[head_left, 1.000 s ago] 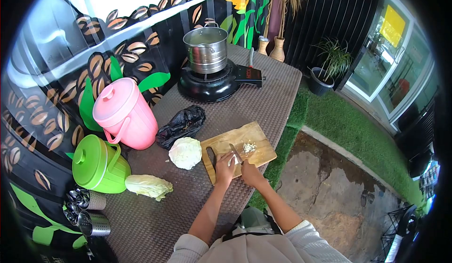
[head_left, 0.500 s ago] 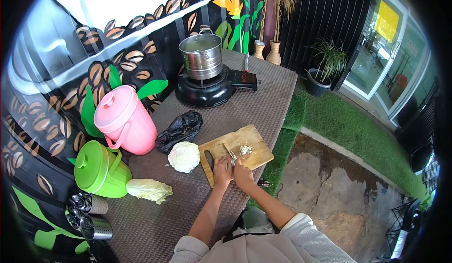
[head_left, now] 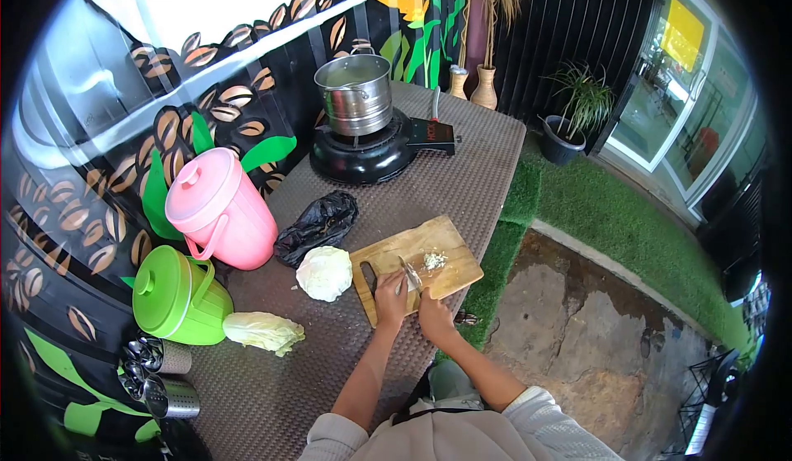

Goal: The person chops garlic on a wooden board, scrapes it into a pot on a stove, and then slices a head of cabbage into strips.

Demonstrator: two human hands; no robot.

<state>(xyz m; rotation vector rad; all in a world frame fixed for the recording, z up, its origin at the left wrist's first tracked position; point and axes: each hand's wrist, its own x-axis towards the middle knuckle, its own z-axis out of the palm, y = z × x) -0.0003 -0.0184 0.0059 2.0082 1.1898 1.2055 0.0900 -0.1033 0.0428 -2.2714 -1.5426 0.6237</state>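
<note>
My right hand (head_left: 436,317) is closed around the handle of a knife (head_left: 412,278) at the near edge of a wooden cutting board (head_left: 445,231). The blade points away from me and to the left, over the board. My left hand (head_left: 390,297) rests on the board's left part, its fingers drawn together against the blade's side; anything between them is hidden. A small heap of pale chopped bits (head_left: 435,260) lies just beyond the blade. Left of the board sits a round, pale cabbage (head_left: 323,274).
A steel pot (head_left: 355,94) of liquid stands on a black portable stove (head_left: 363,158) at the back. Leftward are a crumpled black bag (head_left: 318,226), a pink lidded bucket (head_left: 223,209), a green one (head_left: 181,296), a napa cabbage piece (head_left: 264,332) and metal utensil holders (head_left: 171,397).
My right hand has drawn back slightly toward me with the knife, widening the gap between my hands. My left hand stays in about the same place, and the chopped heap looks unchanged.
</note>
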